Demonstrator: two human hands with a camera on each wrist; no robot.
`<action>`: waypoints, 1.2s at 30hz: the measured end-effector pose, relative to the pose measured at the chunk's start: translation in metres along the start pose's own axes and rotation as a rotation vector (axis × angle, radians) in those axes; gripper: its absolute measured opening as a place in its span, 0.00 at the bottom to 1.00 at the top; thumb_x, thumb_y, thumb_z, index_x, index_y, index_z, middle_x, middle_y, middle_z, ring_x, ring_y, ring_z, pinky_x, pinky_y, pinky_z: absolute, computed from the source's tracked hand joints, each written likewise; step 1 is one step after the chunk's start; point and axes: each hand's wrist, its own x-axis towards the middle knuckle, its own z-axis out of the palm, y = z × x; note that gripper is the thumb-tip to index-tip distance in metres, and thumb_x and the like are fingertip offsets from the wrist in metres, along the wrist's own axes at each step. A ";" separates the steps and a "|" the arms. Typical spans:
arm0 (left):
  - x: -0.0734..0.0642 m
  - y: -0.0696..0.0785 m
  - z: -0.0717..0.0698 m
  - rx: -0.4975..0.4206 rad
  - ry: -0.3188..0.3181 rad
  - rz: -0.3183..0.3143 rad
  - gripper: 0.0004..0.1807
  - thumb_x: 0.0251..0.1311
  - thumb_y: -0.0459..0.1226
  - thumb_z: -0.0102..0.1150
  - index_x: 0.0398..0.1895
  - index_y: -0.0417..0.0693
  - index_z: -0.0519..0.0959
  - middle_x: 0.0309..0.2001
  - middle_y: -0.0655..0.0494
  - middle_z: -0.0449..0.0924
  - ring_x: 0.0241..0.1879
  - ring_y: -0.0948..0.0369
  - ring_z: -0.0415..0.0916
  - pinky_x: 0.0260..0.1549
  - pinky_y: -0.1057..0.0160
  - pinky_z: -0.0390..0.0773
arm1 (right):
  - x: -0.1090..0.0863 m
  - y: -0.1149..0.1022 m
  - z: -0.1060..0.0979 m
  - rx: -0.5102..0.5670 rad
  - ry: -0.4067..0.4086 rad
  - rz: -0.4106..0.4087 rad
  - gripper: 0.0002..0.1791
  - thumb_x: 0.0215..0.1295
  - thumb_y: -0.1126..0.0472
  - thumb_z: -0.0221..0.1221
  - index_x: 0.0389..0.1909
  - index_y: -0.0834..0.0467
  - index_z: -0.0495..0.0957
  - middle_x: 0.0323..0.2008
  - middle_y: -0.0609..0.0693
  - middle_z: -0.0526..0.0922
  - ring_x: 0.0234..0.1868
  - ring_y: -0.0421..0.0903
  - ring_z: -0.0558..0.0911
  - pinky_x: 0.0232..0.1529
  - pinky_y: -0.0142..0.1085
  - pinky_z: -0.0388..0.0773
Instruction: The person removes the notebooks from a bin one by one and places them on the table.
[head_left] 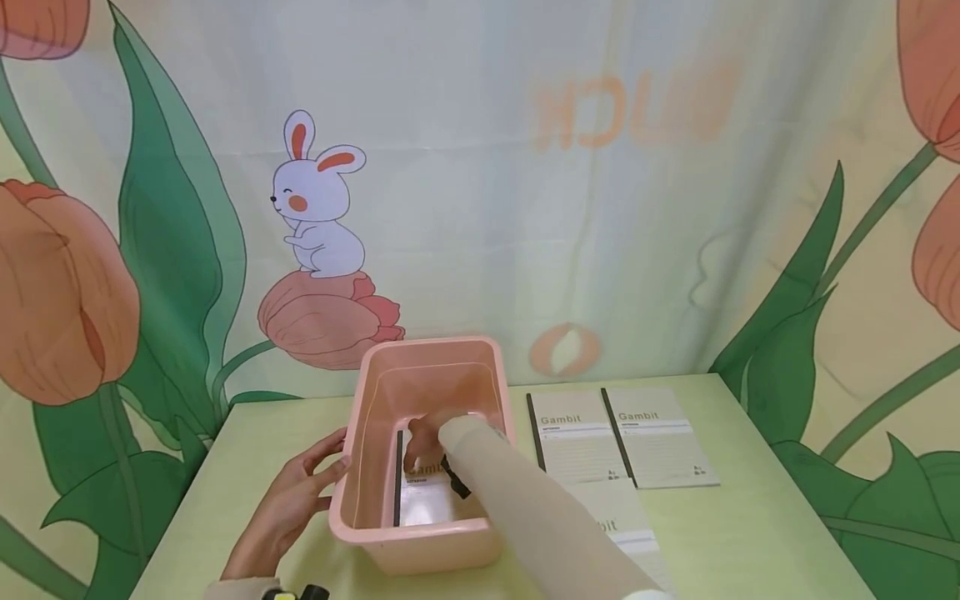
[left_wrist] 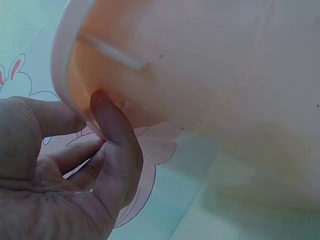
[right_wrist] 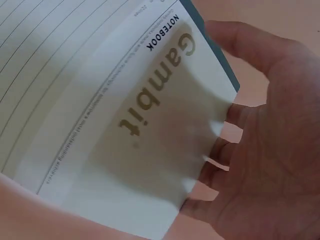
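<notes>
A pink plastic basin (head_left: 438, 552) stands on the table. My left hand (head_left: 288, 498) grips its left rim; in the left wrist view the thumb and fingers lie on either side of the rim (left_wrist: 60, 60). Reaching down inside the basin, my right hand (head_left: 426, 437) holds a notebook (head_left: 423, 506) with a dark spine and "Gambit" on its cover. From the right wrist, the fingers (right_wrist: 220, 155) meet the notebook's top edge, their tips hidden behind it, and the thumb (right_wrist: 240, 37) touches near the spine's corner.
Two more Gambit notebooks, a left one (head_left: 573, 433) and a right one (head_left: 660, 437), lie side by side right of the basin. Nearer to me lies another notebook (head_left: 637, 533), partly covered by my right sleeve (head_left: 540, 508). A printed curtain (head_left: 465, 208) hangs behind the table.
</notes>
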 end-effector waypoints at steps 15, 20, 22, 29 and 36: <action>0.001 0.000 0.004 0.003 0.003 -0.007 0.32 0.71 0.43 0.53 0.76 0.54 0.58 0.73 0.45 0.58 0.67 0.46 0.65 0.53 0.48 0.81 | -0.007 0.001 -0.004 0.014 0.228 -0.085 0.42 0.36 0.42 0.76 0.58 0.41 0.74 0.53 0.39 0.74 0.51 0.40 0.71 0.54 0.44 0.75; 0.000 0.000 0.004 -0.001 -0.001 -0.006 0.31 0.71 0.43 0.52 0.76 0.54 0.59 0.73 0.45 0.58 0.68 0.46 0.65 0.52 0.48 0.82 | -0.002 0.002 -0.014 -0.125 0.419 -0.423 0.31 0.32 0.38 0.78 0.44 0.31 0.81 0.40 0.31 0.82 0.42 0.32 0.75 0.47 0.30 0.76; -0.001 0.000 0.004 -0.002 -0.006 -0.001 0.31 0.72 0.43 0.52 0.76 0.53 0.58 0.73 0.45 0.58 0.67 0.47 0.65 0.52 0.49 0.82 | -0.002 0.001 -0.023 -0.230 0.482 -0.616 0.28 0.33 0.33 0.77 0.41 0.24 0.81 0.35 0.26 0.83 0.38 0.27 0.76 0.42 0.25 0.75; -0.001 -0.002 0.001 -0.004 -0.003 -0.009 0.32 0.72 0.44 0.52 0.76 0.54 0.57 0.73 0.45 0.58 0.68 0.47 0.65 0.51 0.49 0.82 | 0.030 0.003 -0.035 -0.383 0.534 -0.887 0.22 0.37 0.28 0.72 0.38 0.15 0.79 0.30 0.20 0.82 0.34 0.24 0.77 0.37 0.27 0.76; 0.000 0.000 0.000 -0.001 -0.005 -0.013 0.32 0.72 0.43 0.51 0.77 0.54 0.57 0.75 0.45 0.56 0.70 0.46 0.62 0.53 0.48 0.81 | 0.015 -0.003 -0.025 -0.097 0.513 -0.304 0.32 0.38 0.28 0.71 0.48 0.30 0.77 0.40 0.32 0.76 0.47 0.34 0.73 0.52 0.33 0.76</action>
